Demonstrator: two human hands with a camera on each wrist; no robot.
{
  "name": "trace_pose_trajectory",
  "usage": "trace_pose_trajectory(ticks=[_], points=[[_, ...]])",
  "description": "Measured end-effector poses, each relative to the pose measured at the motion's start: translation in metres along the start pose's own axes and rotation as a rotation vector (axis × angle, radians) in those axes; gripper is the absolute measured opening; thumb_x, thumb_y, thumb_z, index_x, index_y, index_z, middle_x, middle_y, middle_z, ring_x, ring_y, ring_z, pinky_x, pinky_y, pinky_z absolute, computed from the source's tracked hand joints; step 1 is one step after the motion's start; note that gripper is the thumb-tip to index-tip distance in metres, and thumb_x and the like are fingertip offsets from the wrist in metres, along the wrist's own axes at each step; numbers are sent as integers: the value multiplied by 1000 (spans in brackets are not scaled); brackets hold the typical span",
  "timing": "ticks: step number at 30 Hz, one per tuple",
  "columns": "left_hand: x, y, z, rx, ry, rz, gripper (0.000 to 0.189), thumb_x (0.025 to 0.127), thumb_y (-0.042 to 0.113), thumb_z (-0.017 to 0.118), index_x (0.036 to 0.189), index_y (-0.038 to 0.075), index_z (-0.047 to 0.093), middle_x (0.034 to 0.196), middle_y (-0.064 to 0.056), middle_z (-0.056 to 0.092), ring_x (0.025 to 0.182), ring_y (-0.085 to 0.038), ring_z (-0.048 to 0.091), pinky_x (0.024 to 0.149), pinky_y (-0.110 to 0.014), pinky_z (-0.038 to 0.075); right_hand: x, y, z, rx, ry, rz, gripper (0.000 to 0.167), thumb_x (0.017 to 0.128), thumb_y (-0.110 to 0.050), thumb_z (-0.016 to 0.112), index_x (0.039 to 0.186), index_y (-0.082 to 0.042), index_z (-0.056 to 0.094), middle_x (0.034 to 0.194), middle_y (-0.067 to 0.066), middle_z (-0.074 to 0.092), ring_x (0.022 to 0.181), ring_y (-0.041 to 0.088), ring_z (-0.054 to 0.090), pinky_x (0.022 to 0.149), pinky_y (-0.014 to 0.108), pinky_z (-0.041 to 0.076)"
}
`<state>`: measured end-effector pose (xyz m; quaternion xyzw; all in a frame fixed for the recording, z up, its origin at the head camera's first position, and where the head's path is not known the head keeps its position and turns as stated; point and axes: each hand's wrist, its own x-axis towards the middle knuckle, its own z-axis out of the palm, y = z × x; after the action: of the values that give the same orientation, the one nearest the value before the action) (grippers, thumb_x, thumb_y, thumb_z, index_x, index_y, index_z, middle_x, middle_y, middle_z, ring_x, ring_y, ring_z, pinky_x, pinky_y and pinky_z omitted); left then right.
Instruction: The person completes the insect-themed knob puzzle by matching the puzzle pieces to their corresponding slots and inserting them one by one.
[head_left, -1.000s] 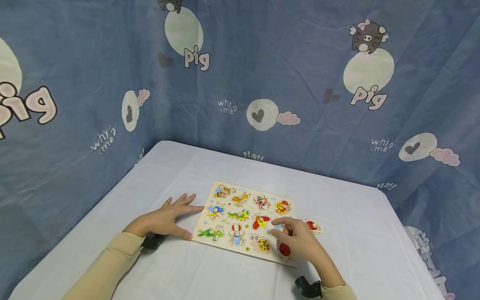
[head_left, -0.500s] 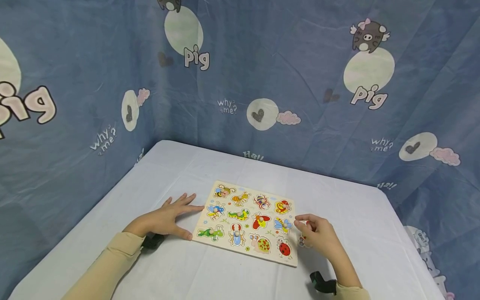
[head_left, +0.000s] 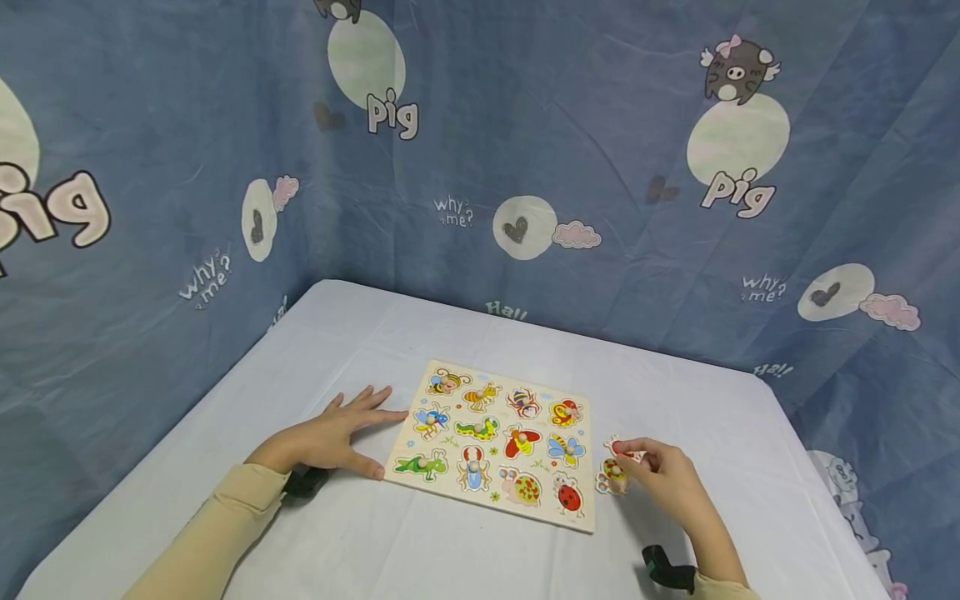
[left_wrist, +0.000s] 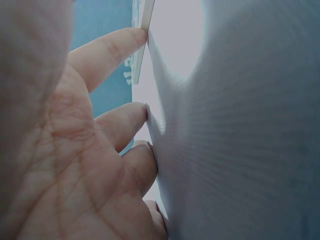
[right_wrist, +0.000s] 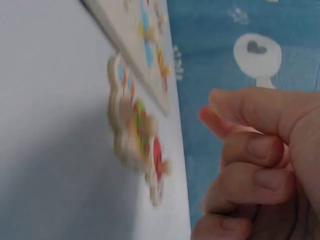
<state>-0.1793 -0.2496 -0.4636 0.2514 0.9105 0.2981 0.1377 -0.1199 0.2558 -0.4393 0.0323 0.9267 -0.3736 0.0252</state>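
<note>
A wooden peg puzzle board [head_left: 491, 446] with bright insect pictures lies on the table. My left hand [head_left: 333, 437] is spread flat at its left edge, index fingertip and thumb touching the board; the left wrist view shows a fingertip on the board's edge [left_wrist: 145, 37]. Off the right edge lie two loose knobbed pieces: a snail piece [head_left: 612, 475] and, behind it, a red ladybug piece [head_left: 617, 447], partly hidden by fingers. My right hand [head_left: 667, 479] hovers over them, index finger and thumb apart, holding nothing. In the right wrist view both pieces [right_wrist: 140, 127] stand clear of the fingers.
The snail and ladybug [head_left: 568, 497] pictures at the board's front right show no knobs. A white cloth [head_left: 360, 333] covers the table. Dark wrist-camera mounts [head_left: 667, 571] sit beneath both wrists. A blue printed curtain [head_left: 600, 108] hangs behind.
My right hand has moved right, off the board and over the loose pieces, uncovering the dragonfly and ladybug pictures. My left hand has stayed in place.
</note>
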Motion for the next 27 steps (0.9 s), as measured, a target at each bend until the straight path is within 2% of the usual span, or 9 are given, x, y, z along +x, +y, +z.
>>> trace_pose_trajectory(ticks=[11, 21, 27], points=[[0, -1, 1, -2, 2, 0, 94, 75, 50, 95, 157, 23, 58, 178, -24, 21, 165, -55, 6, 125, -82, -3, 1, 17, -2, 31, -74, -3, 25, 101, -21, 75, 122, -7, 79, 62, -5, 44, 53, 6, 33, 48, 21, 28], [0, 0, 0, -11, -6, -1, 94, 76, 49, 95, 157, 22, 58, 178, -24, 20, 165, -56, 5, 125, -82, -4, 1, 22, 2, 3, -81, -3, 20, 98, -12, 73, 117, -7, 81, 63, -4, 43, 56, 8, 36, 51, 21, 30], [0, 0, 0, -9, 0, 5, 94, 75, 49, 95, 157, 23, 58, 178, -23, 21, 165, -55, 5, 125, -82, -4, 2, 23, 2, 3, -91, -18, 21, 99, -13, 73, 118, -9, 81, 65, -4, 44, 58, 7, 37, 52, 21, 31]])
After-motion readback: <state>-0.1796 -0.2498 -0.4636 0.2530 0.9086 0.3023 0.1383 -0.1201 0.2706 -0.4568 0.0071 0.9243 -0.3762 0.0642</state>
